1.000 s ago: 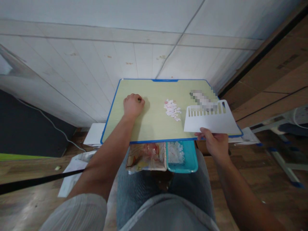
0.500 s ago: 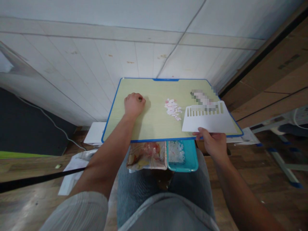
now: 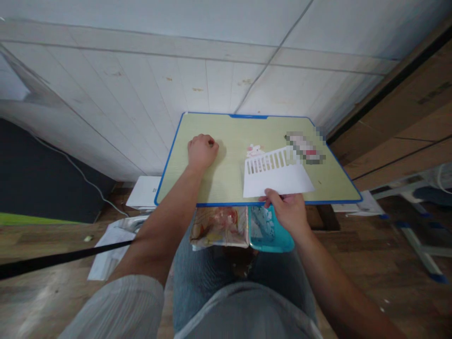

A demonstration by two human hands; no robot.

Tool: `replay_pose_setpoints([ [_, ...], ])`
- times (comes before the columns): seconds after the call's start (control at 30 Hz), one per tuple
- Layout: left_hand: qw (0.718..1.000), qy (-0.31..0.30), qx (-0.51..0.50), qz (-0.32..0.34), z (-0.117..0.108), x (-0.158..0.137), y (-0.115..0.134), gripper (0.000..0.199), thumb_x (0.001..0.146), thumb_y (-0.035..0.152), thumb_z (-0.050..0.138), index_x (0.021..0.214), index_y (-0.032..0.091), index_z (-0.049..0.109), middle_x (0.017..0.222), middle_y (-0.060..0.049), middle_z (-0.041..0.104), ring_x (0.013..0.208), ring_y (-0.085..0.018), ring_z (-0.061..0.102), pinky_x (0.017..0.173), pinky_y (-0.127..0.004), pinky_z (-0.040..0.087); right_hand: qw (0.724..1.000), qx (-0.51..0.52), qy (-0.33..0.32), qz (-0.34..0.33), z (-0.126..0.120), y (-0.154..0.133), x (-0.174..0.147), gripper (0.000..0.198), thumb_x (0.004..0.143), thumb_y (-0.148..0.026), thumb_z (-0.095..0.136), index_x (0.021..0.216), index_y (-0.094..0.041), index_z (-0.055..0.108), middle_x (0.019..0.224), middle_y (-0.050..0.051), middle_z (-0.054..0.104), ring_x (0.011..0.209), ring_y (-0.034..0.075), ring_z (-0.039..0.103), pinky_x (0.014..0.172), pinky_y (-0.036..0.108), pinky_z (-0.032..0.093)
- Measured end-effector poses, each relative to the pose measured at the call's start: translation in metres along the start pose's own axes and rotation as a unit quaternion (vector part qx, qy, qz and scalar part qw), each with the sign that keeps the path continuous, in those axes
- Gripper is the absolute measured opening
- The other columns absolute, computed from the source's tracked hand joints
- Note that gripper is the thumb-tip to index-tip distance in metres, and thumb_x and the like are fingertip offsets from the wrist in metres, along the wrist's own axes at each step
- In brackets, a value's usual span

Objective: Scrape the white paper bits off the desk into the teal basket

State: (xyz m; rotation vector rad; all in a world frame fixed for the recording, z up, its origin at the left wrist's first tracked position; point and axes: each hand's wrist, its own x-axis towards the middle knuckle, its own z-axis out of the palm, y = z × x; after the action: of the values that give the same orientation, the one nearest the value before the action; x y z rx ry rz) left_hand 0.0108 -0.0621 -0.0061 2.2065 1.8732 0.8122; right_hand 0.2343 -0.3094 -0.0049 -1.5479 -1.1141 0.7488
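My left hand (image 3: pixel 203 150) rests as a fist on the left part of a small pale-green table (image 3: pixel 226 188) with a blue rim. A small dark bit shows at its thumb side, too small to name. My right hand (image 3: pixel 291 212) grips the near edge of a white slotted card (image 3: pixel 275 182), thumb on top, at the table's front edge. The card's row of slots points away from me and lies over part of a heap of small white and pink paper-like pieces (image 3: pixel 254 149). More pieces show through the slots.
A blurred-out long item (image 3: pixel 304 147) lies at the table's right. Below the front edge are a turquoise tray (image 3: pixel 271 247) with small white bits and a plastic-lined box (image 3: pixel 219 228). A panelled wall (image 3: pixel 155 94) stands behind; brown cartons (image 3: pixel 399 136) rise at the right.
My right hand has moved left with the slotted card, from beside the heap of pieces to over its near part. My left hand keeps its place on the table. The view has shifted slightly.
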Motion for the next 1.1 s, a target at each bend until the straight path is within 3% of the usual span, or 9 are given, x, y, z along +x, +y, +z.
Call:
replay_pose_setpoints([
  [0.23, 1.000, 0.002, -0.012, -0.001, 0.001, 0.000, 0.000, 0.022, 0.106, 0.025, 0.067, 0.111, 0.021, 0.088, 0.131, -0.018, 0.087, 0.132, -0.038, 0.076, 0.121, -0.052, 0.056, 0.999, 0.025, -0.023, 0.030, 0.004, -0.006, 0.002, 0.036, 0.086, -0.052, 0.080, 0.063, -0.025, 0.079, 0.066, 0.010, 0.082, 0.055, 0.027, 0.076, 0.061, 0.037, 0.066],
  [0.7, 1.000, 0.011, -0.019, 0.009, 0.001, -0.003, -0.002, 0.021, 0.105, 0.024, 0.068, 0.108, 0.020, 0.089, 0.128, -0.018, 0.088, 0.130, -0.038, 0.077, 0.120, -0.054, 0.056, 0.999, 0.029, -0.035, 0.015, -0.002, -0.005, -0.005, 0.036, 0.092, -0.054, 0.085, 0.071, -0.025, 0.078, 0.068, 0.009, 0.083, 0.056, 0.026, 0.076, 0.064, 0.038, 0.068],
  [0.83, 0.999, 0.018, -0.023, 0.022, 0.003, -0.004, -0.007, 0.020, 0.105, 0.025, 0.069, 0.105, 0.021, 0.089, 0.125, -0.018, 0.088, 0.127, -0.038, 0.078, 0.120, -0.054, 0.056, 0.997, 0.041, 0.071, 0.012, -0.026, 0.007, 0.014, 0.029, 0.089, -0.050, 0.088, 0.078, -0.025, 0.078, 0.068, 0.008, 0.083, 0.054, 0.026, 0.076, 0.058, 0.037, 0.064],
  [0.93, 0.999, 0.026, -0.026, 0.035, 0.005, -0.006, -0.012, 0.019, 0.104, 0.025, 0.069, 0.103, 0.022, 0.089, 0.122, -0.017, 0.089, 0.123, -0.038, 0.079, 0.118, -0.055, 0.058, 0.988, 0.008, 0.156, -0.016, -0.043, 0.015, 0.036, 0.031, 0.089, -0.046, 0.085, 0.068, -0.025, 0.074, 0.065, 0.008, 0.080, 0.060, 0.026, 0.079, 0.061, 0.037, 0.063],
  [1.1, 0.997, 0.034, -0.042, 0.052, 0.007, -0.009, -0.022, 0.019, 0.103, 0.026, 0.069, 0.100, 0.024, 0.087, 0.120, -0.015, 0.089, 0.122, -0.037, 0.080, 0.120, -0.055, 0.058, 0.985, -0.009, 0.169, -0.016, -0.046, 0.020, 0.061, 0.032, 0.088, -0.046, 0.082, 0.064, -0.025, 0.076, 0.066, 0.009, 0.081, 0.060, 0.026, 0.078, 0.064, 0.038, 0.065],
])
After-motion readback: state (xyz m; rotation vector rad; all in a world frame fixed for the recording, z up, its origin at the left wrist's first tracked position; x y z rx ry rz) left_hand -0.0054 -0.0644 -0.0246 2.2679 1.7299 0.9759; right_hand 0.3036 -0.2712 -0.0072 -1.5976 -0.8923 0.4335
